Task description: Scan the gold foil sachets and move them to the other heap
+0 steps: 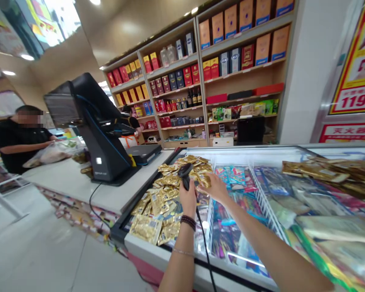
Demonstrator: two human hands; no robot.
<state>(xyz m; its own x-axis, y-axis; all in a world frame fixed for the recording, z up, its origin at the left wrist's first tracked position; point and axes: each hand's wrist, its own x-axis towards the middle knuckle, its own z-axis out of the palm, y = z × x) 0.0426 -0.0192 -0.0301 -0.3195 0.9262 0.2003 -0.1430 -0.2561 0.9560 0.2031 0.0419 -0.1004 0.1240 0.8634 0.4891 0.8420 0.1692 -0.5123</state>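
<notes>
My left hand (187,198) is wrapped round the handle of a black handheld barcode scanner (185,171), its head pointing away from me over the freezer. A black cable runs from it down past my wrist. Close beside it, my right hand (215,187) has its fingers closed on a gold foil packet (204,180); part of that packet is hidden by the fingers. Many more gold packets (161,201) lie spread on the left end of the chest freezer's glass top (197,239).
A checkout screen stand (100,134) is on the white counter (63,172) at left. A person in black (18,138) handles a plastic bag (53,152) there. More brown-gold packets (331,172) lie at right. Shelves of boxes (173,83) line the back wall.
</notes>
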